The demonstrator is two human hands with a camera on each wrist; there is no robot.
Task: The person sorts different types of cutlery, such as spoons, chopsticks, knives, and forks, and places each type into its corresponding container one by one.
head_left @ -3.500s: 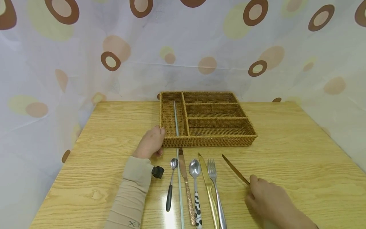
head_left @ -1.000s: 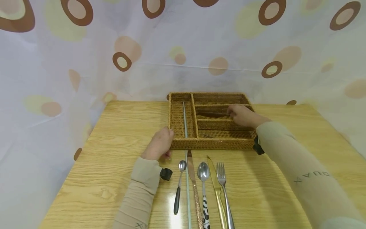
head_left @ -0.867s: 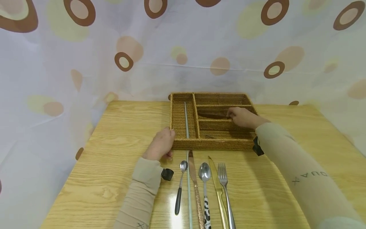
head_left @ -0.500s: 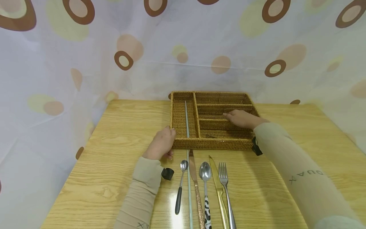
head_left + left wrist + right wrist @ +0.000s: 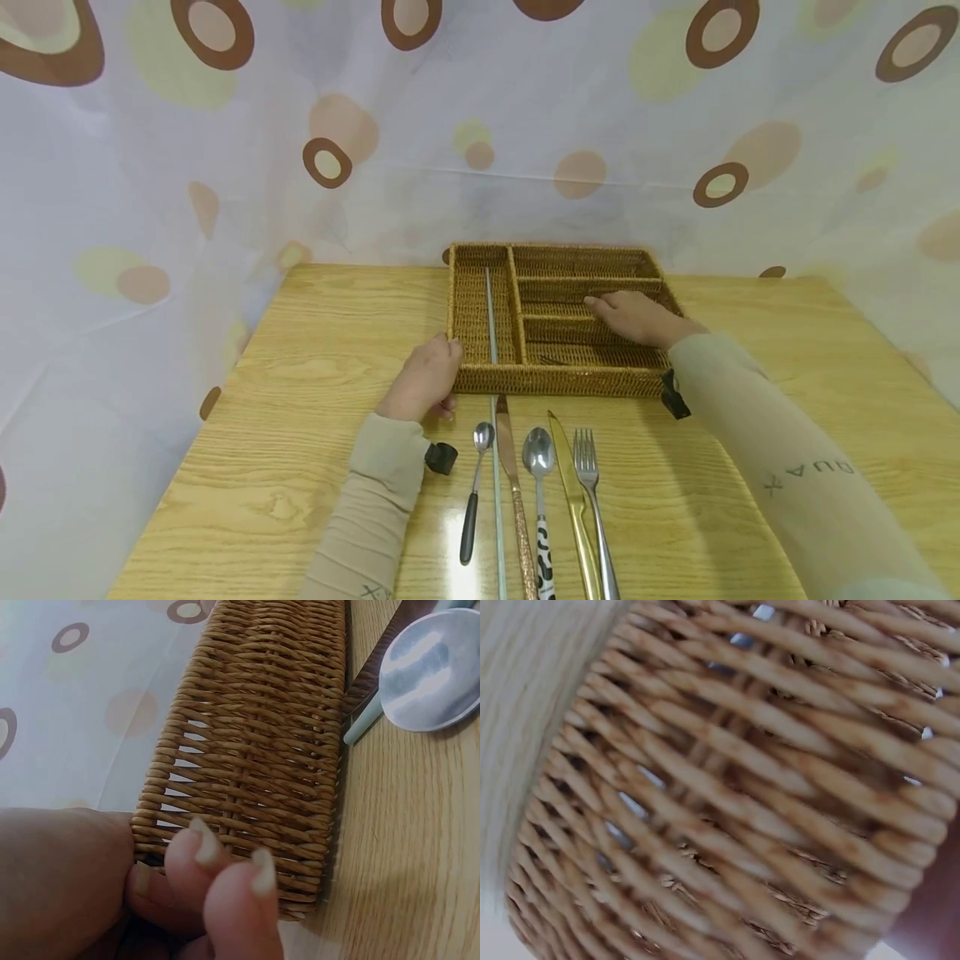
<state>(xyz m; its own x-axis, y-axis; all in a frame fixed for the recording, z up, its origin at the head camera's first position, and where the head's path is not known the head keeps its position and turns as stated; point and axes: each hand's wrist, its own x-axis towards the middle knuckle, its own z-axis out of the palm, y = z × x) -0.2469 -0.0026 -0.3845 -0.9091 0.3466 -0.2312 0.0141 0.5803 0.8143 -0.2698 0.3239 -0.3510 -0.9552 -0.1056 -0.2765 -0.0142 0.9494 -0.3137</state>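
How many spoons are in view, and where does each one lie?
2: the small black-handled spoon, leftmost in the row, and the spotted-handled spoon, between the copper knife and the gold knife. The woven tray may hide others.

Dark lettering (image 5: 821, 467) runs across the right sleeve (image 5: 750, 425): an X, then a short row with a U among letters too skewed to name surely. The left sleeve (image 5: 367, 517) shows another X (image 5: 371, 592), beside a cut-off mark.
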